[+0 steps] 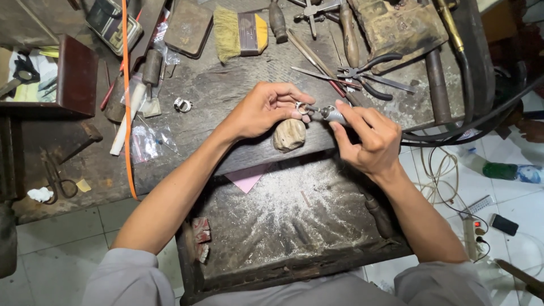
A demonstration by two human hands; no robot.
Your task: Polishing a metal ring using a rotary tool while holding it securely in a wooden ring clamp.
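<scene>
both hands work close: left hand [265, 110] fingers pinch a ring [302, 107], right hand [369, 139] fingers clamp a rotary tool [333, 115].

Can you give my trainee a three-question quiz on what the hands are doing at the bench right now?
1. True or false: the left hand holds a small metal ring at its fingertips.
2. What does the right hand hold: A) the brush, B) a rotary handpiece, C) the pliers?
3. Which thing lies on the bench farther from the person: the yellow-handled brush or the second ring?

Key
1. True.
2. B; its tip meets the ring.
3. The brush; the pliers lie to its right.
</scene>
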